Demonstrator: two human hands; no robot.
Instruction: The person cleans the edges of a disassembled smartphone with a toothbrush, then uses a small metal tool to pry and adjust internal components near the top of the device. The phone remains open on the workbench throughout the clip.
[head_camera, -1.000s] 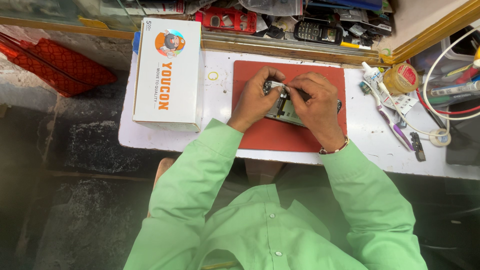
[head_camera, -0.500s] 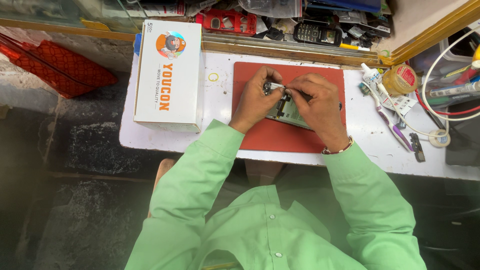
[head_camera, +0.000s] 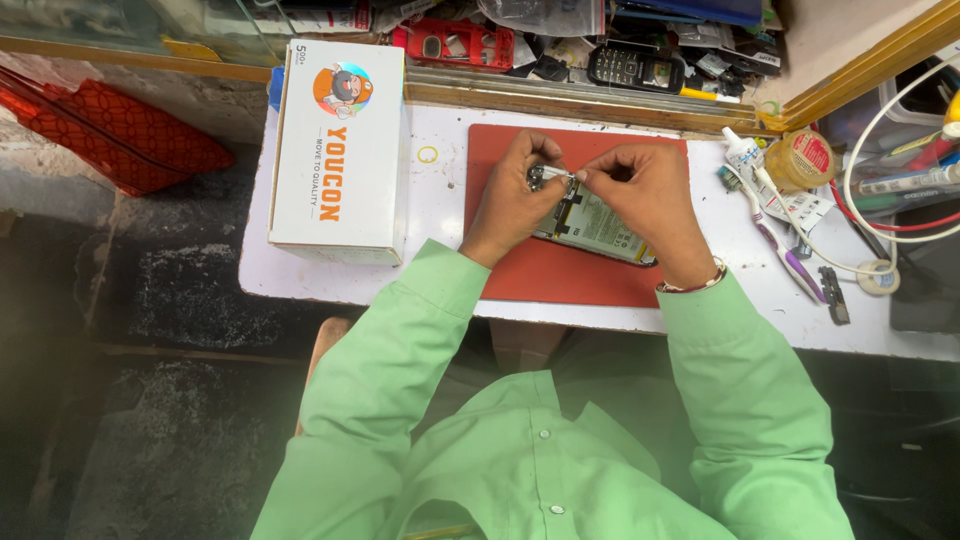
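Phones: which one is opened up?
The phone on the red mat, under both hands, shows its insides. The black phone and the red phone behind the table lie untouched.

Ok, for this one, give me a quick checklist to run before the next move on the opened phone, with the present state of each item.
1. Opened phone lies fully on the red mat: ok.
2. Left hand steadies the phone's upper end: ok.
3. Right hand pinches the small white strip between its fingertips: ok.
4. Strip already free of the phone: cannot tell, too small.
5. White box stands clear of the mat, to its left: ok.
6. Brush and bottle lie within reach on the right, off the mat: ok.
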